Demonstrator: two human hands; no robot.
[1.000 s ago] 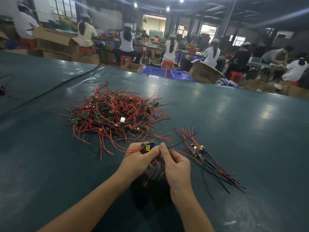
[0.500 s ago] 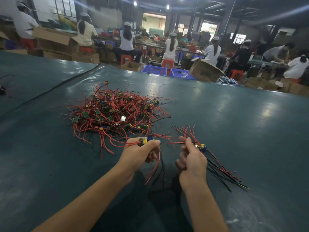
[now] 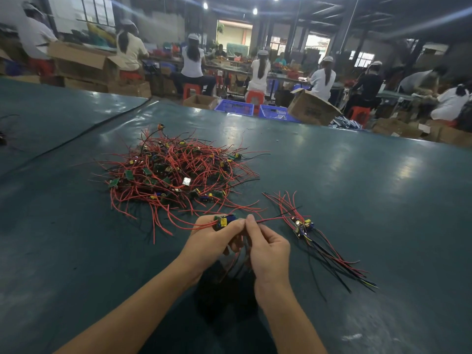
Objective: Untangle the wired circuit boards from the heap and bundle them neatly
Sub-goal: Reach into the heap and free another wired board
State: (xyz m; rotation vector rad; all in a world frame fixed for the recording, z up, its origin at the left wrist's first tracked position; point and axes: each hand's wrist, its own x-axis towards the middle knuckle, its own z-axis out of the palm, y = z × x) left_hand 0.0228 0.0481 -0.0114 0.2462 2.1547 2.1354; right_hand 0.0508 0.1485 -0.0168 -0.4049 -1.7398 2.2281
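Mostly the work lies ahead: on the green desk the big heap of red-wired boards sits tangled and, by my judgement, holds nearly all the stock. To its right, well apart, a small bundle of a few boards lies with wires roughly parallel, the only sorted part. Nearer, the hands are close together: the left hand grips one circuit board while the right hand pinches its red wire, seemingly straightening it.
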